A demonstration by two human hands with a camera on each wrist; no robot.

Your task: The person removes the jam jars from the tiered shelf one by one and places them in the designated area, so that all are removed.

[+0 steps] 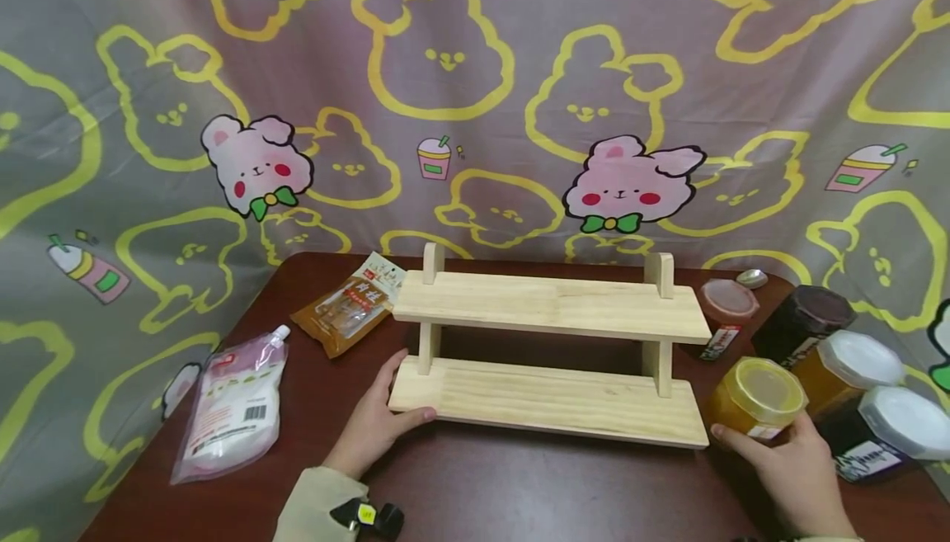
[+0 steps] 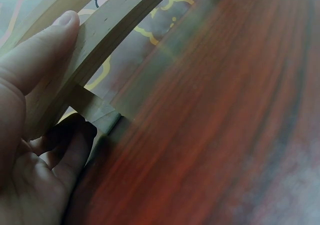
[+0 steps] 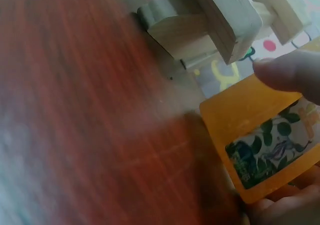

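A two-tier wooden shelf point(image 1: 549, 393) stands in the middle of the table. My left hand point(image 1: 382, 420) grips the left end of its lower board; the left wrist view shows the thumb point(image 2: 47, 47) over the board and fingers curled below. At the shelf's right end, my right hand point(image 1: 794, 464) holds a yellow-lidded jar point(image 1: 764, 393) with orange-yellow contents. In the right wrist view the thumb point(image 3: 285, 72) lies on one side of the jar point(image 3: 215, 115), with fingers on the other. Whether the jar's base touches the table I cannot tell.
Several other jars crowd the right: a pink-lidded jar point(image 1: 731, 303), a dark-lidded jar point(image 1: 805, 319) and white-lidded jars point(image 1: 864, 360). A small shiny object point(image 1: 752, 279) lies behind them. Leftward are a brown food packet point(image 1: 345, 315) and a spouted pouch point(image 1: 237, 410). A patterned curtain point(image 1: 505, 220) hangs behind.
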